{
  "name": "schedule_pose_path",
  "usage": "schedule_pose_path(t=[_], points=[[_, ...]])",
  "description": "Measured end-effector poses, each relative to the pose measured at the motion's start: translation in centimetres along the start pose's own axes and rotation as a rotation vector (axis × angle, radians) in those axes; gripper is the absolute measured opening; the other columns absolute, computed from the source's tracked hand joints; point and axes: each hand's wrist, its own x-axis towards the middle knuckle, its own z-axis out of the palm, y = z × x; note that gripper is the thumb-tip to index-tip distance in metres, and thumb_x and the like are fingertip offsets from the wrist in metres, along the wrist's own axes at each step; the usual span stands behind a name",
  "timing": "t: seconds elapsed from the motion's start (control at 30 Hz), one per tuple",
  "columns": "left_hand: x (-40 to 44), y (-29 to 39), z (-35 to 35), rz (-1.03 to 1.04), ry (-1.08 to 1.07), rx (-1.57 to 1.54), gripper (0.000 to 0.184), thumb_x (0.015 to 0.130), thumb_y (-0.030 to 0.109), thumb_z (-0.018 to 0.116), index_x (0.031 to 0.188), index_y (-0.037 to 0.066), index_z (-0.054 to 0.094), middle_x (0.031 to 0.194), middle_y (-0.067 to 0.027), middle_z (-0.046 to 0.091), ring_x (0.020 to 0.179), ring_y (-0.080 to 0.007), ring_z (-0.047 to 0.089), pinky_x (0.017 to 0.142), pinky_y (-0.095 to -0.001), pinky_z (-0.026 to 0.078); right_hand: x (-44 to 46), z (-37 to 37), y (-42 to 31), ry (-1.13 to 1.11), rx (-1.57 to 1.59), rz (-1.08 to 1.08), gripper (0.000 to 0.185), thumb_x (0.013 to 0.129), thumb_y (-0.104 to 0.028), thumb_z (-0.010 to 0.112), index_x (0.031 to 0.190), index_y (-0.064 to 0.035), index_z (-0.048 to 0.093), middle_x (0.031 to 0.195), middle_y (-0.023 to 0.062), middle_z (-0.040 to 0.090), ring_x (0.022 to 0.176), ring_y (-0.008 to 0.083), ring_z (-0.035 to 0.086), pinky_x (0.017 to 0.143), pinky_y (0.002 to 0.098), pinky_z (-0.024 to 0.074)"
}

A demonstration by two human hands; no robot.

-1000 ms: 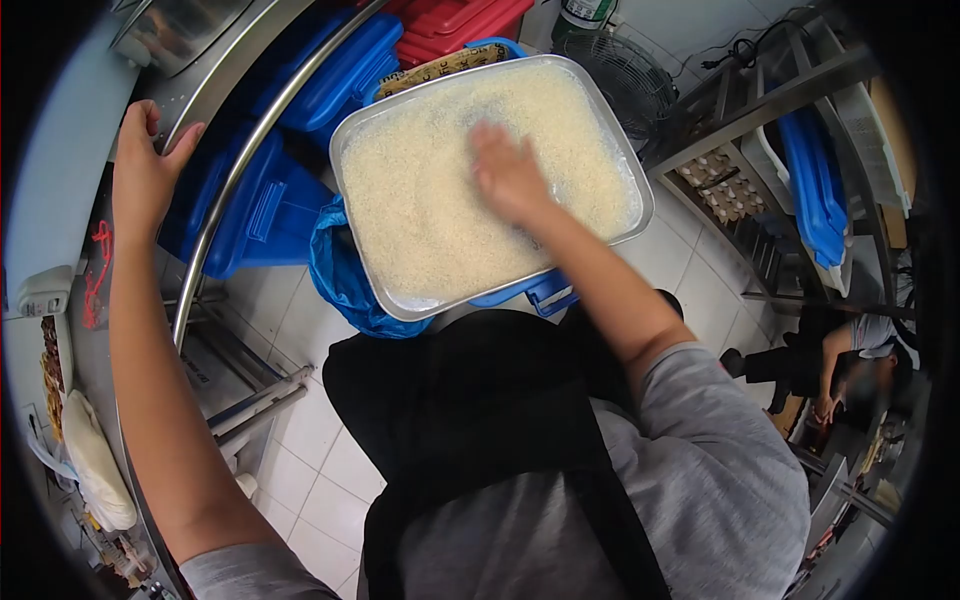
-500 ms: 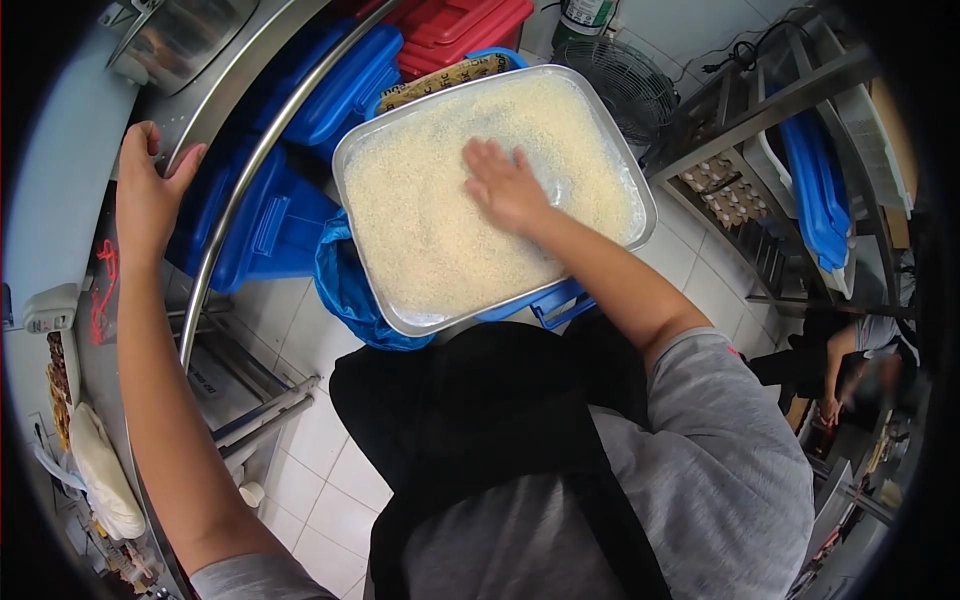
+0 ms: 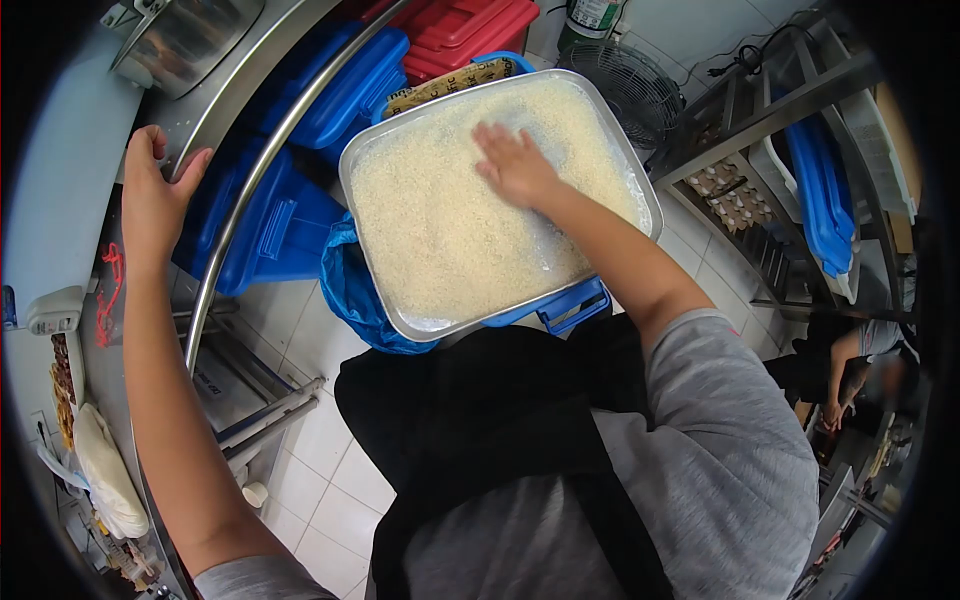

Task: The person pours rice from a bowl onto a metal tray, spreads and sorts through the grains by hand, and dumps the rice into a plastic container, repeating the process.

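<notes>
A large metal tray [image 3: 653,205] holds a layer of pale, rice-like grains [image 3: 440,230]. My right hand [image 3: 517,168] lies palm down on the grains in the tray's upper middle, fingers spread and slightly blurred. Beside and below that hand the layer is thin, and the shiny tray bottom shows through. At the left, my left hand [image 3: 155,195] rests at the steel counter [image 3: 190,135], with thumb and fingers apart and nothing visible between them. Its other fingertips are partly hidden.
Under the tray are a blue bag [image 3: 350,285] and a blue bin [image 3: 575,305]. Blue lidded boxes [image 3: 270,225] and a red box [image 3: 470,35] stand behind a curved metal rail [image 3: 235,215]. A fan [image 3: 625,95] and a rack [image 3: 720,140] are right; another person's hand [image 3: 832,415] shows far right.
My right hand has shifted slightly to the right over the grains, and the bare streak beside it is more covered. My left hand stays at the counter. The view has shifted a little.
</notes>
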Motion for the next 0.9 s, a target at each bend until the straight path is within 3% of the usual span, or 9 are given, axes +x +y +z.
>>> schedule_pose_path(t=[0.03,0.17,0.33,0.47,0.57,0.63,0.7,0.77,0.9], points=[[0.1,0.0,0.0,0.004,0.004,0.000,0.046,0.078,0.026,0.079,0.100,0.001,0.046,0.086,-0.0109,0.047,0.076,-0.0239,0.046,0.073,-0.0334,0.045,-0.6,0.0,-0.5,-0.044,0.087,-0.097,0.058,0.102,-0.041,0.028,0.152,-0.0124,0.022,0.158,0.0070,0.021,0.146,0.0251,0.018,0.118,0.0499,0.0115],[0.0,0.2,0.0,0.009,0.016,0.025,0.047,0.079,0.028,0.078,0.101,0.002,0.047,0.087,-0.0112,0.047,0.076,-0.0248,0.047,0.073,-0.0336,0.045,-1.4,-1.3,1.0,-0.056,0.092,-0.073,0.059,0.102,-0.042,0.028,0.151,-0.0114,0.022,0.158,0.0077,0.021,0.146,0.0253,0.018,0.118,0.0497,0.0114],[0.0,0.3,-0.1,-0.013,0.002,0.059,0.047,0.078,0.028,0.078,0.100,0.003,0.046,0.088,-0.0125,0.049,0.079,-0.0283,0.050,0.074,-0.0356,0.047,3.0,-3.0,6.6,0.095,-0.111,0.292,0.060,0.102,-0.043,0.028,0.152,-0.0111,0.021,0.159,0.0073,0.019,0.147,0.0253,0.017,0.118,0.0494,0.0116],[0.0,0.4,-0.1,-0.008,0.010,0.031,0.047,0.077,0.028,0.079,0.099,0.003,0.046,0.088,-0.0125,0.049,0.078,-0.0282,0.050,0.073,-0.0355,0.047,4.2,-1.3,6.4,0.042,-0.109,0.288,0.060,0.101,-0.044,0.027,0.152,-0.0111,0.022,0.159,0.0068,0.019,0.147,0.0249,0.017,0.118,0.0490,0.0112],[-0.1,0.6,-0.1,-0.013,0.009,0.023,0.047,0.077,0.028,0.079,0.099,0.003,0.046,0.087,-0.0124,0.049,0.078,-0.0281,0.050,0.073,-0.0355,0.047,3.3,0.0,3.2,0.072,-0.112,0.146,0.060,0.101,-0.044,0.028,0.151,-0.0114,0.023,0.159,0.0068,0.019,0.146,0.0242,0.018,0.118,0.0495,0.0107],[0.0,0.6,-0.2,-0.017,0.013,0.020,0.047,0.077,0.028,0.079,0.099,0.003,0.046,0.087,-0.0124,0.049,0.078,-0.0279,0.050,0.073,-0.0355,0.047,2.3,-0.9,1.1,-0.035,0.066,0.009,0.060,0.101,-0.043,0.027,0.151,-0.0101,0.022,0.159,0.0084,0.018,0.147,0.0242,0.017,0.118,0.0495,0.0115],[0.0,0.4,-0.2,-0.016,-0.005,0.045,0.047,0.077,0.028,0.079,0.100,0.003,0.047,0.087,-0.0124,0.050,0.079,-0.0275,0.051,0.073,-0.0354,0.047,2.4,-2.1,2.6,-0.017,0.019,0.061,0.060,0.101,-0.042,0.028,0.151,-0.0100,0.021,0.159,0.0091,0.017,0.147,0.0239,0.017,0.118,0.0482,0.0121],[-0.1,0.3,-0.1,-0.014,-0.011,0.049,0.047,0.077,0.029,0.079,0.100,0.002,0.047,0.087,-0.0124,0.050,0.079,-0.0274,0.051,0.072,-0.0356,0.047,2.5,-2.3,7.4,0.122,-0.164,0.345,0.060,0.101,-0.043,0.028,0.151,-0.0108,0.022,0.159,0.0094,0.018,0.147,0.0241,0.017,0.118,0.0475,0.0121],[0.0,-0.2,0.1,0.011,0.016,0.030,0.047,0.077,0.029,0.079,0.100,0.002,0.047,0.087,-0.0126,0.050,0.078,-0.0272,0.051,0.072,-0.0360,0.047,0.9,-2.2,8.0,0.030,-0.104,0.217,0.059,0.101,-0.043,0.030,0.151,-0.0129,0.024,0.159,0.0074,0.019,0.146,0.0238,0.018,0.118,0.0479,0.0114]])
